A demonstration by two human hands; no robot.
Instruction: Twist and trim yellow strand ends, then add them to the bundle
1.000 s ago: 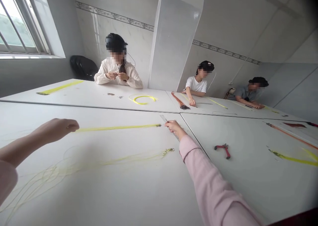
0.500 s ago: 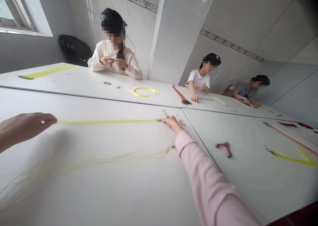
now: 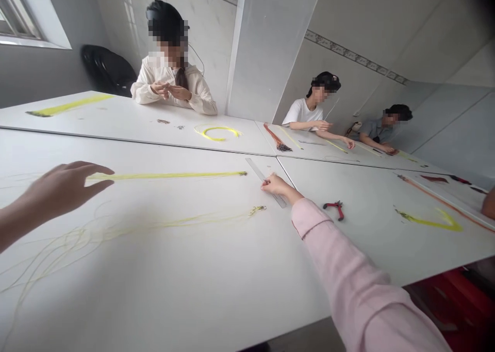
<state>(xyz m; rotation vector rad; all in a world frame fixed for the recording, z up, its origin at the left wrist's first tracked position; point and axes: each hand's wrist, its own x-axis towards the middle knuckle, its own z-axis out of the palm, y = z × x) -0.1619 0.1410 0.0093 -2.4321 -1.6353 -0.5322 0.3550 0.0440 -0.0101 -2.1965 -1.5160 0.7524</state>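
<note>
My left hand (image 3: 71, 189) hovers at the left end of a straight yellow bundle of strands (image 3: 174, 176), thumb and fingers apart, holding nothing. The bundle lies across the white table (image 3: 174, 280), its dark hooked end to the right. Past that end, my right hand (image 3: 274, 184) pinches the edge of a flat ruler (image 3: 257, 169), which lies slantwise on the table. Nearer to me spreads a looser bunch of thin yellow strands (image 3: 154, 225), with small metal hooks (image 3: 257, 210) at its right end.
Red-handled pliers (image 3: 335, 209) lie right of my right arm. A bent yellow bundle (image 3: 429, 221) and a long orange one (image 3: 444, 200) are farther right. Across the table, a person in a cream top (image 3: 174, 86) and two others work near a yellow coil (image 3: 220, 133).
My left hand has opened and come off the straight bundle. My right hand has left the bundle's hooked end and now grips the ruler, slightly to the right. The view has shifted.
</note>
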